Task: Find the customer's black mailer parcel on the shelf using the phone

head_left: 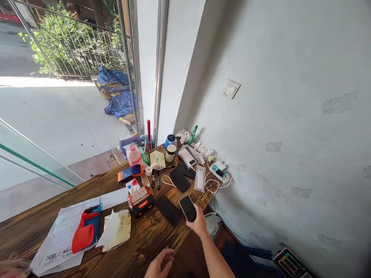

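Note:
A smartphone (188, 207) with a dark screen is held in my right hand (199, 223), over the table's right edge. My left hand (160, 264) is at the front edge with its fingers loosely bent and nothing visible in them. A flat dark rectangle (168, 210) lies just left of the held phone. Behind it lies a black phone (180, 178) with a white cord loop beside it. To the left stands an orange-and-black box-shaped device (141, 200).
The wooden table (113, 179) bears papers (62, 227), a red-and-blue holder (84, 231), a yellowish packet (120, 227), a pink-capped bottle (133, 156), and a power strip (219, 172) with cables at the right edge. A wall (290, 135) rises on the right. Something blurred shows at bottom left.

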The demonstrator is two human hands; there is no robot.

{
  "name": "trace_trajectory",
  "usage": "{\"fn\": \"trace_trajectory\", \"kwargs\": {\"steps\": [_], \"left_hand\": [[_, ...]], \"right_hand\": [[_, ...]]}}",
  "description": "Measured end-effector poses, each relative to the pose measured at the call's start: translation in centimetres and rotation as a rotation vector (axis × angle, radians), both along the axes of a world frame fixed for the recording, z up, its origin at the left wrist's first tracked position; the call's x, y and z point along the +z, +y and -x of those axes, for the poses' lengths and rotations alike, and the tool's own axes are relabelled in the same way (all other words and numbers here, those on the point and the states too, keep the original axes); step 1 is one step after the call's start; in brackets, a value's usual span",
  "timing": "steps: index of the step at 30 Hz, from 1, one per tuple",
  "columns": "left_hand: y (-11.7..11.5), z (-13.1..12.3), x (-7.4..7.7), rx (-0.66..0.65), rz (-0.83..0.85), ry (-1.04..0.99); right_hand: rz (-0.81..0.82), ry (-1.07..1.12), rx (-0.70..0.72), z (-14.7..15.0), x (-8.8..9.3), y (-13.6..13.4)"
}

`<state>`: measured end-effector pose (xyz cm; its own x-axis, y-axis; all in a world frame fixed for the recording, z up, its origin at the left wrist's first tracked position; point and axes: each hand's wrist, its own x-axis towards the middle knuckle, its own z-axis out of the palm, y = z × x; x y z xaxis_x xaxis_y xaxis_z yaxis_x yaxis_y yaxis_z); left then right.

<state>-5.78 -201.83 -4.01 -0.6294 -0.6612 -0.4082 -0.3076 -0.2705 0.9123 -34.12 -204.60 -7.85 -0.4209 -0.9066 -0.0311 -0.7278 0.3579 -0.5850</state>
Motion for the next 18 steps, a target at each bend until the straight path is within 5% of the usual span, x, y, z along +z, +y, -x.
{"fn": "trace_trajectory", "kwargs": {"steps": [4,11,18], "left_hand": [[-3.5,5.2,4.3,0.145,-0.133,0.072],[-4.4,19.0,9.9,0.518,-0.546,0.572],[-5.3,27.7,14.4,0.827,-0.500,0.791]], "right_hand": [[0.218,-0.273,-0.089,0.3,2.5,0.7],[0.215,-0.628,-0.050,2.3,12.7,-1.6],[0.148,-1.056,0.315,10.9,18.1,-4.5]]}}
